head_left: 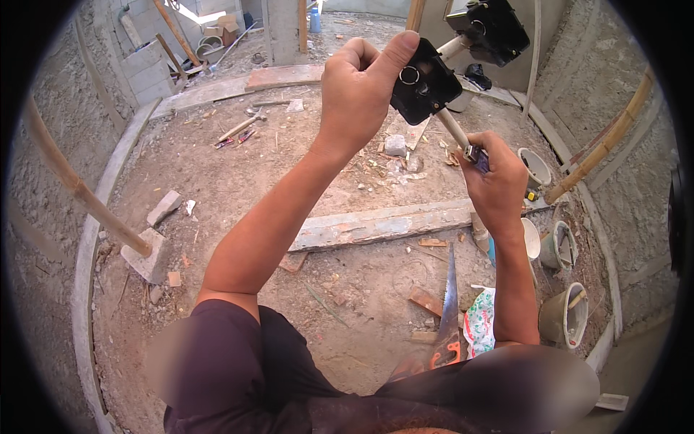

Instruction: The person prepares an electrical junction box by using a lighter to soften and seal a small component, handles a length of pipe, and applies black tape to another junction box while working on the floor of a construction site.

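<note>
Nearer black box [426,85]: held up above the dirt floor [238,173], pale pipe [452,130] extending from its lower edge. We record the left hand [354,94] clasping its left side, thumb on top; the right hand [499,177] pinches a small purple object [482,163] by the pipe's lower end. Whether they touch, we cannot tell. Second black box [499,32] beyond.

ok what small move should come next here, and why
Perhaps tilt the nearer black box slightly to check the pale tube at its edge: the left hand grips it, while the right hand holds a purple, metal-tipped item close to the tube.
</note>
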A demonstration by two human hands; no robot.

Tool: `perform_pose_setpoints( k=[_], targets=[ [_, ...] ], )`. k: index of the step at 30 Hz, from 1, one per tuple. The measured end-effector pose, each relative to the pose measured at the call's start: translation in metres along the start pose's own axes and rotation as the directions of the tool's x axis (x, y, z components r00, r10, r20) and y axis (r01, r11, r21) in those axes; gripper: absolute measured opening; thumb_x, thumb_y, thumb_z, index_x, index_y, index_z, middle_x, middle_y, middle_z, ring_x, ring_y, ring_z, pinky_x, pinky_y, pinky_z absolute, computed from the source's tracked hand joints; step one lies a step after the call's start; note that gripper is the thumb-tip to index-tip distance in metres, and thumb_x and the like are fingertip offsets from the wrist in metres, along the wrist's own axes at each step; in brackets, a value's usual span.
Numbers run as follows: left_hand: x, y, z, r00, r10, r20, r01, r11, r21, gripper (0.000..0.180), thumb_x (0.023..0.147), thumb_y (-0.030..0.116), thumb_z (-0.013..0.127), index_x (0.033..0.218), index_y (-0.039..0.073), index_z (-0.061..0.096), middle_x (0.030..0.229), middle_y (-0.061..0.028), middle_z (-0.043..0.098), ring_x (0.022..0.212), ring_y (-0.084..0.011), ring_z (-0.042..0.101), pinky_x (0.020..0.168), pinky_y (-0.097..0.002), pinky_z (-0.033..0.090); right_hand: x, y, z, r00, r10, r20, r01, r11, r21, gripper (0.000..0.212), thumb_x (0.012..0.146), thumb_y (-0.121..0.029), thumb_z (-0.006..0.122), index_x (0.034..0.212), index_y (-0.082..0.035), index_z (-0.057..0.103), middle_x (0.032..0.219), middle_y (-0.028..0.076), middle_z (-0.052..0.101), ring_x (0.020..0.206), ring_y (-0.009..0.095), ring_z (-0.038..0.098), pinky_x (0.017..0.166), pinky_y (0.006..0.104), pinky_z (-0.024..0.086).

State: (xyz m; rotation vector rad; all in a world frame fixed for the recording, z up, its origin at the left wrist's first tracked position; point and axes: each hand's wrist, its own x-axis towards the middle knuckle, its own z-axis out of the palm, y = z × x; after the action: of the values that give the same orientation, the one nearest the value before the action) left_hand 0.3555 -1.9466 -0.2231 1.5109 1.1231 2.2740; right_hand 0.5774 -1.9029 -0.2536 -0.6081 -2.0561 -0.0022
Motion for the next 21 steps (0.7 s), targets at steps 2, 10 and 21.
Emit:
perform_pose_setpoints(
  k=[2,10,21],
  targets=[
    [-0.002,0.004,0.001,1.000,-0.013,0.012,0.013,1.000,0.020,0.059,0.086,0.056,0.076,0.066,0.006,0.051,0.060,0.0013,0.052,0.056,-0.0047,0.047,0.049,-0.0217,0.039,0.000,0.003,0.001,1.000,-0.010,-0.020,0.010,1.000,-0.022,0.018,0.081,-0.010,0.079,0.094,-0.006,0.067,0.078,0.009,0.066,0.066,0.023,0.064,0.060,0.0339,0.048],
    [-0.002,0.000,-0.002,0.999,0.042,-0.003,-0.041,0.983,0.181,0.060,0.083,0.054,0.079,0.063,0.005,0.051,0.058,0.0009,0.052,0.056,-0.0064,0.047,0.048,-0.0239,0.039,0.016,-0.017,-0.019,0.992,-0.010,-0.122,0.018,0.998,0.066,0.020,0.082,-0.012,0.080,0.099,-0.008,0.071,0.077,0.007,0.064,0.063,0.018,0.057,0.060,0.0308,0.046],
    [0.005,0.004,0.002,0.999,-0.032,0.025,0.026,0.979,0.204,0.061,0.081,0.056,0.080,0.065,0.004,0.054,0.059,-0.0021,0.056,0.056,-0.0083,0.052,0.049,-0.0254,0.043,0.052,-0.071,-0.014,0.980,-0.183,0.078,0.198,0.940,-0.280,0.019,0.079,-0.009,0.073,0.098,-0.011,0.071,0.085,0.009,0.071,0.077,0.031,0.069,0.067,0.0379,0.053]
  ],
)
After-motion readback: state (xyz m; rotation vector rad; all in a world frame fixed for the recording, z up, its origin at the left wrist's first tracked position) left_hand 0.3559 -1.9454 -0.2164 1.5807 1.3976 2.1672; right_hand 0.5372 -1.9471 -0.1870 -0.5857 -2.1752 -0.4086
